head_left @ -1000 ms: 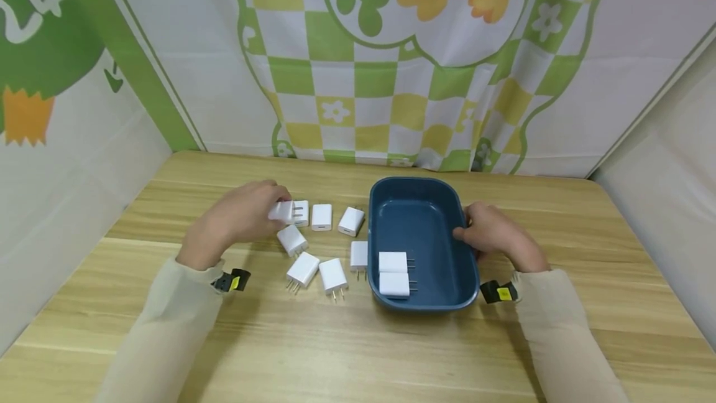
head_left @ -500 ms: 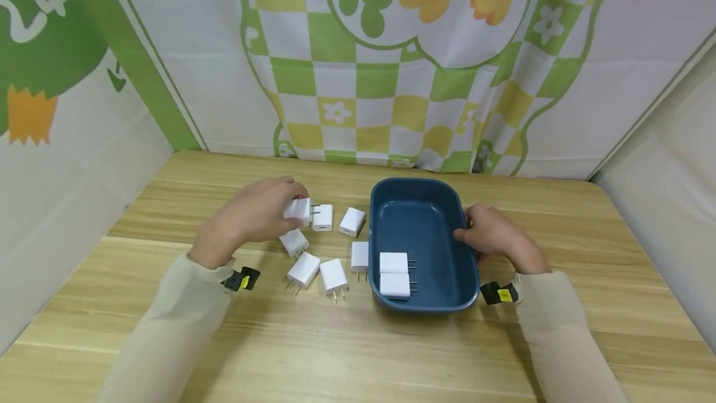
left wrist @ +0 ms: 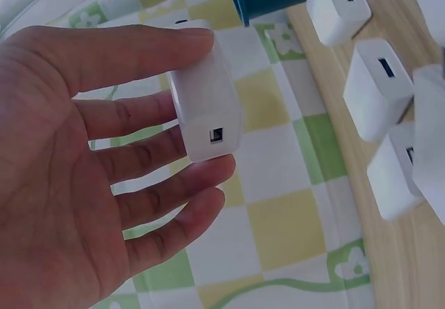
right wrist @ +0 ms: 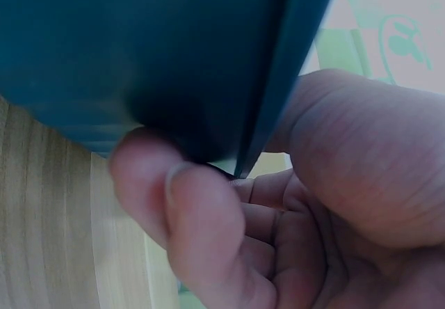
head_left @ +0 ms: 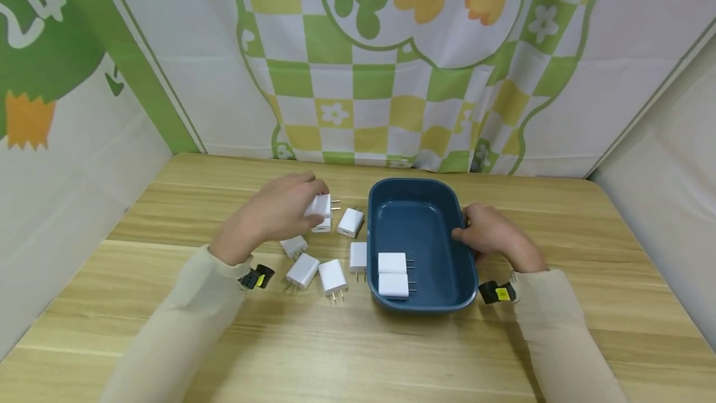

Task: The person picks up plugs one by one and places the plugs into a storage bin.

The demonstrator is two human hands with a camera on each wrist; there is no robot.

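My left hand [head_left: 276, 210] pinches a white plug-in charger [left wrist: 206, 100] between thumb and fingers, its two prongs pointing right in the head view. The left wrist view shows the USB port on its near end. Just below it, partly covered, another charger [head_left: 321, 227] lies on the table. My right hand [head_left: 495, 233] grips the right rim of a dark blue plastic bin [head_left: 425, 310], thumb over the edge; in the right wrist view its curled fingers [right wrist: 205, 218] are against the bin's wall. Two chargers [head_left: 393, 286] lie side by side in the bin's near left corner.
Several more white chargers lie left of the bin on the wooden table [head_left: 335, 353], including one charger [head_left: 358, 257] right beside its wall and another charger [head_left: 302, 270] farther left. A patterned curtain [head_left: 375, 104] hangs along the table's back edge.
My left hand has carried the held charger to the right, past the spot of the back-left chargers and over the one beside it. The right hand and bin have stayed in place.
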